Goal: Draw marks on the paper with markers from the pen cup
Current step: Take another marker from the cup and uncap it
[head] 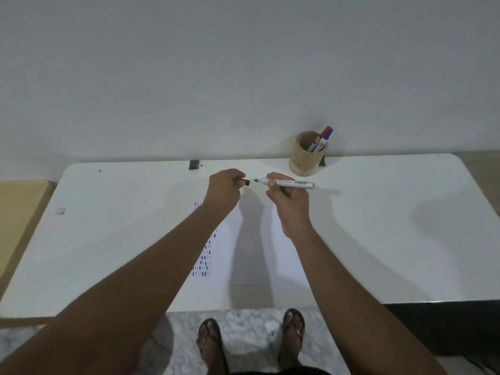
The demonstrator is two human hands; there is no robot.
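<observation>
My right hand [288, 197] grips a white-barrelled marker [293, 183], held level with its dark uncapped tip pointing left. My left hand [226, 186] is closed on the marker's black cap [245, 182], a small gap away from the tip. Both hands hover above the far end of a white sheet of paper [249, 255] lying on the white table [108, 239]. Rows of short blue and red marks [204, 262] run down the paper's left side, partly hidden by my left forearm. A wooden pen cup [307, 155] stands at the table's far edge and holds two markers, one with a blue cap [324, 135].
A small black clip [194, 164] sits on the table's far edge by the wall. A small pale scrap [60, 211] lies at the table's left. A tan wooden surface [19, 212] adjoins the left side. My sandalled feet [211, 345] stand on a marbled floor below the near edge.
</observation>
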